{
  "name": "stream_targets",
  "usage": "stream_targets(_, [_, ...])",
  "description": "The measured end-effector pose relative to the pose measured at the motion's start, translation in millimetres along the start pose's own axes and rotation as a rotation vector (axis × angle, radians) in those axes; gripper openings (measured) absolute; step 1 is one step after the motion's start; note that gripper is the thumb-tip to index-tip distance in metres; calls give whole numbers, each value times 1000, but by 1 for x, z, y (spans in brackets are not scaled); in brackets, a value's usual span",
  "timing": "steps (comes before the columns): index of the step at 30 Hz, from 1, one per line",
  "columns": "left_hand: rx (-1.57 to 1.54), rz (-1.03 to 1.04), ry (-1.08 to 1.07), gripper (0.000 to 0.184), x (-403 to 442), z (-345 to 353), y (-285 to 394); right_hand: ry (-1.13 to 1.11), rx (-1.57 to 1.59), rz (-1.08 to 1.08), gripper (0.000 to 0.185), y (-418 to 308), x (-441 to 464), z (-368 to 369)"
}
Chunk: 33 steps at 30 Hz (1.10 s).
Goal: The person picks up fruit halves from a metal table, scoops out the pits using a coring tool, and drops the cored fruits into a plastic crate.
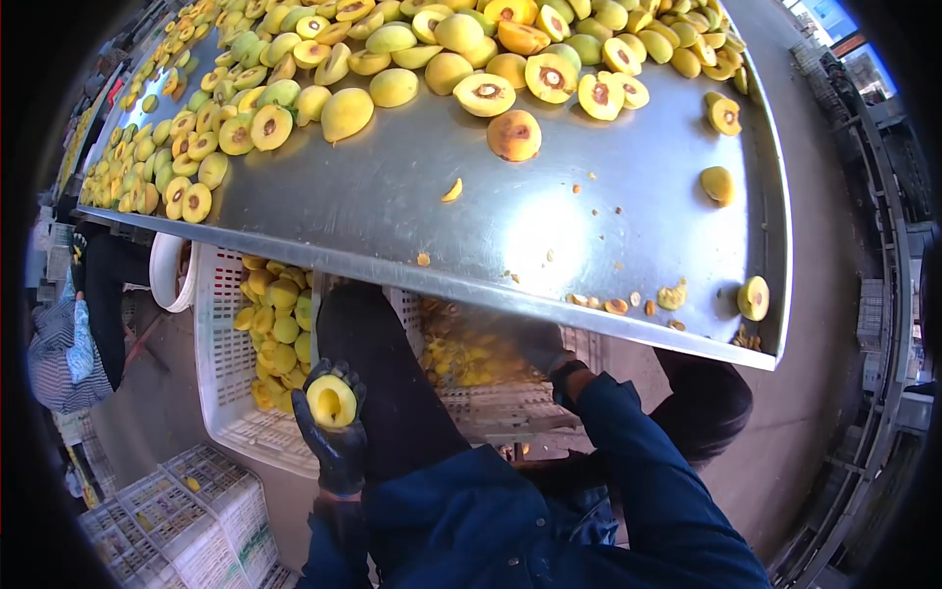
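Observation:
My left hand point(339, 442), in a black glove, holds a halved yellow fruit point(332, 402) with its hollow cut face upward, beside the crate of fruit point(222, 363). My right hand point(530, 344) is blurred by motion under the front edge of the metal table point(392, 201), over a second crate point(520, 398) with yellow scraps inside. Its fingers are smeared, and whether it holds anything cannot be made out. Many yellow-green fruits, whole and halved point(485, 95), lie across the back and left of the table.
A white bucket point(169, 272) stands left of the fruit crate. At the lower left are stacked white crates point(182, 520). Another person in a striped garment point(61, 358) is at the far left. Small pits and scraps point(615, 306) lie near the table's front edge.

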<state>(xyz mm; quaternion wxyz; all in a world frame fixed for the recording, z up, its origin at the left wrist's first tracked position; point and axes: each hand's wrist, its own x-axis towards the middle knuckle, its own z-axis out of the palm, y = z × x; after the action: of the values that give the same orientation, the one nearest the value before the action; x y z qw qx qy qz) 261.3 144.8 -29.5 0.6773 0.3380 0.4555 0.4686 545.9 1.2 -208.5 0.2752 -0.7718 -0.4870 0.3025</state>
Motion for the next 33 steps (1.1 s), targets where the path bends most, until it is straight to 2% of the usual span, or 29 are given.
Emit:
stream_targets(6, [170,57,39,57,6,6,-2,-50,-63,102,23,29,17,15])
stream_targets(9, [511,168,56,59,8,8,-9,-83,-89,137,24,38,10,14])
stream_targets(11, [464,120,22,58,10,4,-7,-102,-101,150,25,42,4,11])
stream_targets(13, [58,-78,-25,54,14,-7,1,-118,-110,154,26,42,-3,6])
stream_targets(16, [-51,-88,-5,55,16,-10,-2,-132,-120,152,27,40,-8,-7])
stream_targets(18, [259,21,-23,53,12,-1,0,-138,-132,154,28,37,-3,-19])
stream_targets(20, [-92,-54,-111,47,13,-3,2,-141,-164,157,29,36,10,-29])
stream_targets(23, [33,-15,-115,37,9,-5,4,-152,-228,175,31,41,37,-33])
stream_targets(27, [39,-12,-127,33,9,-3,6,-185,-283,197,33,51,59,-26])
stream_targets(30, [416,150,-54,37,9,4,4,-198,-300,220,35,61,69,-16])
stream_targets(32, [504,107,65,52,11,11,3,-207,-298,232,36,65,73,-11])
stream_targets(33, [438,50,95,57,13,11,1,-211,-303,241,37,67,75,-8])
